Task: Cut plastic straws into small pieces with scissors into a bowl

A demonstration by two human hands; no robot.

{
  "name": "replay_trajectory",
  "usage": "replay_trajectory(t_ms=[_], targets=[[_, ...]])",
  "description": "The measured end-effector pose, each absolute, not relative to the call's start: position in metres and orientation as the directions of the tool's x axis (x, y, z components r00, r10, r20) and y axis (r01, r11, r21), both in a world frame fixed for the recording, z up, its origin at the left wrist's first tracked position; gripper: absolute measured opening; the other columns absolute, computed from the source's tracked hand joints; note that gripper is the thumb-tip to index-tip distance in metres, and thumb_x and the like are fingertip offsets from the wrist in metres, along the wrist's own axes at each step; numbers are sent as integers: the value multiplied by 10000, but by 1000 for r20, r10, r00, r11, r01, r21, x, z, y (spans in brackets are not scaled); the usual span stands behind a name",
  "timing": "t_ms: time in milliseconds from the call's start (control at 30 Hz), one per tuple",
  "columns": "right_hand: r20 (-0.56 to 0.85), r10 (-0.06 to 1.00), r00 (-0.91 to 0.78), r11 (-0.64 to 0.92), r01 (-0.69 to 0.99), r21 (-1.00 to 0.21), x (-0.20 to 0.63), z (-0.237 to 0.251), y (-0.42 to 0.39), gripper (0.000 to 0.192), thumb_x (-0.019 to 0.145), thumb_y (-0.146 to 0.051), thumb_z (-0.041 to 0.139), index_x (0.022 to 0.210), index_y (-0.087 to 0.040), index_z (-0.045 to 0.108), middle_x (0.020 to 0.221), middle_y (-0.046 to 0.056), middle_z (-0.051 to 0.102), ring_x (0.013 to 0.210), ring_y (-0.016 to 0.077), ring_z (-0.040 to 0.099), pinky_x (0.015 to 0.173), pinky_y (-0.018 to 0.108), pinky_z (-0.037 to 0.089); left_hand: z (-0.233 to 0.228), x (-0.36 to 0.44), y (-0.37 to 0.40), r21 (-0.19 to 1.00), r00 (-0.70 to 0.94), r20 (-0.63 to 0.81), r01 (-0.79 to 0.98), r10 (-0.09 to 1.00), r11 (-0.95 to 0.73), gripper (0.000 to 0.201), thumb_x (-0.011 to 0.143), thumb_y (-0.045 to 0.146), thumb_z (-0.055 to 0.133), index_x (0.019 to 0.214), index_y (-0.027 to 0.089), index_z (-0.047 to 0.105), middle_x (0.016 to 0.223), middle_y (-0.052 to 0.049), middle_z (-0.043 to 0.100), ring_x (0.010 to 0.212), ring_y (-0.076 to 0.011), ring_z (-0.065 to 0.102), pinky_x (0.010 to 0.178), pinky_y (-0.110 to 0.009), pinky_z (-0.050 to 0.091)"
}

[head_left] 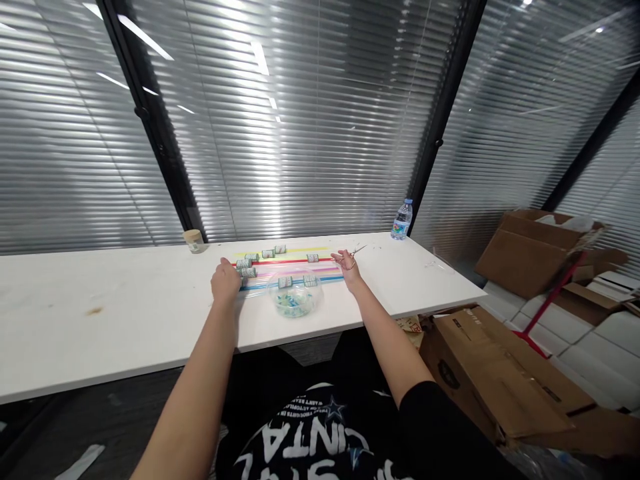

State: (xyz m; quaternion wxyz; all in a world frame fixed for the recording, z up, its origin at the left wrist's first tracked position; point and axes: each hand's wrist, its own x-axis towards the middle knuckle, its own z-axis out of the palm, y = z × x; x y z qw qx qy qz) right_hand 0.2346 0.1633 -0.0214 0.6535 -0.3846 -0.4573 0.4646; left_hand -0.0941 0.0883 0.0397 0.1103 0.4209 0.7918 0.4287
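My left hand (226, 283) is curled at the left ends of several long thin coloured strips or straws; its fingertips are mostly hidden. Yellow, red, pink and blue (330, 279) lengths lie side by side across the table. Small green-and-white printed cylinders (313, 258) sit along them, several near my left hand. In my right hand (349, 268), at the strips' right ends, is a pair of scissors (358, 251), blades pointing up and right. Between my hands, close to me, a clear round bowl (294, 311) holds small blue and green pieces.
The white table (135, 313) runs wide to the left. A lidded tub (193, 241) stands at its back left, a water bottle (401, 220) at its back right. Blinds line the wall behind. Cardboard boxes (500, 373) and a red-handled tool (550, 300) are right of the table.
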Motion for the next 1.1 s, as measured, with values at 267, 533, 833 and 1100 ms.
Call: replay_trajectory(t_ms=[267,533,833,1100], targets=[[193,940,280,288,-353,-890,241,-21,161,520,795,-683,453,977,-201,524,980,121,737,1067,252,650,915,395,455,54,-70,63,601,-224,519,782,825,-165,511,905,455,360,1278,151,534,1369,-156,508,1322,-281,408,1103,-446,327],[99,936,339,251,-441,-862,244,-17,157,461,808,-660,483,906,-214,547,871,86,749,841,217,689,748,336,497,49,-47,-4,548,311,275,727,910,-414,1056,588,612,762,1481,275,312,1543,-115,317,1423,-340,282,1119,-468,323],[73,941,329,241,-507,-827,244,-16,156,403,810,-620,545,885,-224,566,776,26,737,713,172,648,659,289,481,13,14,-10,646,40,389,701,920,-304,1276,524,543,839,1523,254,100,1445,-195,444,1341,-378,414,1054,-518,357],[55,941,335,229,-506,-832,243,-15,158,412,811,-630,543,871,-222,560,745,21,733,672,167,638,618,279,471,5,43,-5,572,109,626,609,772,-550,1052,704,425,761,1514,248,115,1490,-177,373,1369,-321,390,1083,-476,366]])
